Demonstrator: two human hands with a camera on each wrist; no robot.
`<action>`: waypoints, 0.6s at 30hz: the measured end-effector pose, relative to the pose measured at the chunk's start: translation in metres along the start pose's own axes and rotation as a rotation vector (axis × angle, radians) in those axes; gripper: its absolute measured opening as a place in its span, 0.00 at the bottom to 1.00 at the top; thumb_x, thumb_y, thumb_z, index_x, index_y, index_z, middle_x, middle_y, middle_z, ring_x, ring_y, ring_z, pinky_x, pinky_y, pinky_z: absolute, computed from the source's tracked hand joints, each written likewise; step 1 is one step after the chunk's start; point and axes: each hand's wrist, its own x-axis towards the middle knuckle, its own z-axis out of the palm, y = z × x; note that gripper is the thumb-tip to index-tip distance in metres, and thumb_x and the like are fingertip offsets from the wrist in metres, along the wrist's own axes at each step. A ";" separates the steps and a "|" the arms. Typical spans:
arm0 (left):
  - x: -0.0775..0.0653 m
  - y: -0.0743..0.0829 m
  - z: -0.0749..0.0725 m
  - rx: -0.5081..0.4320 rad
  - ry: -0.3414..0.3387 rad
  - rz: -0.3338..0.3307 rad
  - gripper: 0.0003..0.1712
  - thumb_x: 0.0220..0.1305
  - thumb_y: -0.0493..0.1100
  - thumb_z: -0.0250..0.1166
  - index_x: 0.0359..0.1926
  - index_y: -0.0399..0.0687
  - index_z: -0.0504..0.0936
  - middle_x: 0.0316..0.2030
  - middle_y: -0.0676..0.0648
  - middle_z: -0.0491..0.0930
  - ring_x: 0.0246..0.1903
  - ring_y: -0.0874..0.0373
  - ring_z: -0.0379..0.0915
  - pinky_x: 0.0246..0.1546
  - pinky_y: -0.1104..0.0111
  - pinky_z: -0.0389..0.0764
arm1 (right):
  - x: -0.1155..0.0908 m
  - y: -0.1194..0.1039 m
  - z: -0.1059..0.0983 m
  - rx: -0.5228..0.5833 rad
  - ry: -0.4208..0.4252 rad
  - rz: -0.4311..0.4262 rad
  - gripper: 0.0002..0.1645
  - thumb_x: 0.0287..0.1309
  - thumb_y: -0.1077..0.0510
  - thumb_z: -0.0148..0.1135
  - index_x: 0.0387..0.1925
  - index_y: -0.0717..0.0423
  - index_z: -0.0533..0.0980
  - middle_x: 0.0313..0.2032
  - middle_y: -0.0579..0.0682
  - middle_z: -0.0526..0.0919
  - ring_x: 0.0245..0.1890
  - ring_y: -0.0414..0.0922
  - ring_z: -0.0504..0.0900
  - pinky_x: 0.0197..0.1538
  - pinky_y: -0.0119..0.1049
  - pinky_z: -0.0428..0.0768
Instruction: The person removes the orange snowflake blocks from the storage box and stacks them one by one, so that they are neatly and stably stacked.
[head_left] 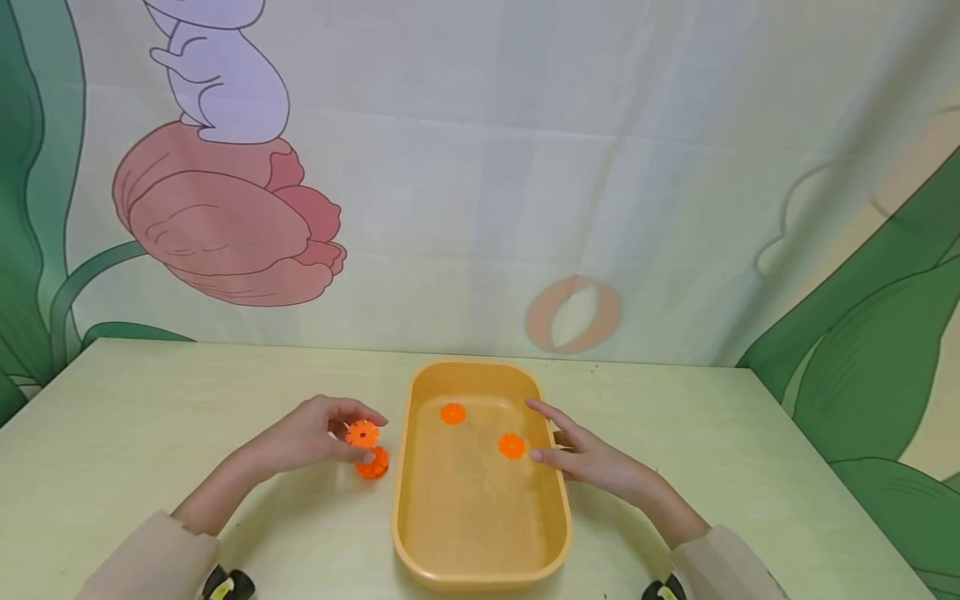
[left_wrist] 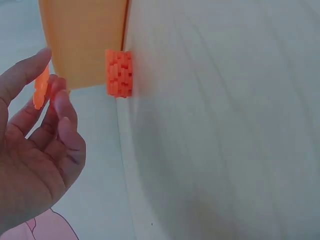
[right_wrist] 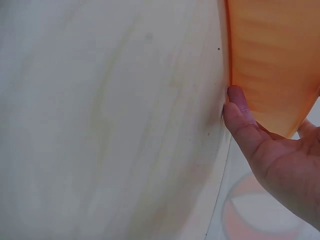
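Note:
My left hand (head_left: 311, 433) pinches an orange notched disc (head_left: 363, 432) with a small hole in its middle, left of the yellow tray (head_left: 483, 575). Just below that piece, a short stack of orange notched discs (head_left: 372, 464) stands on the table; the left wrist view shows its layered side (left_wrist: 119, 74), apart from the held disc (left_wrist: 41, 90). Two flat orange discs lie inside the tray, one toward the back left (head_left: 453, 414), another near the right wall (head_left: 512, 446). My right hand (head_left: 603, 462) holds the tray's right wall, thumb over the rim, other fingers against the outside (right_wrist: 280, 155).
The pale table (head_left: 675, 417) reaches back to a printed curtain (head_left: 450, 208) with a rabbit and a flower. Dark bands with yellow marks (head_left: 228, 583) show at the lower edge near both sleeves.

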 end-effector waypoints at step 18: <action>0.014 -0.009 0.011 0.107 -0.081 -0.005 0.22 0.39 0.43 0.75 0.41 0.47 0.83 0.36 0.54 0.80 0.35 0.58 0.68 0.38 0.65 0.69 | 0.000 -0.001 0.000 0.000 0.002 -0.001 0.42 0.60 0.48 0.56 0.69 0.37 0.45 0.53 0.62 0.69 0.48 0.49 0.74 0.52 0.48 0.72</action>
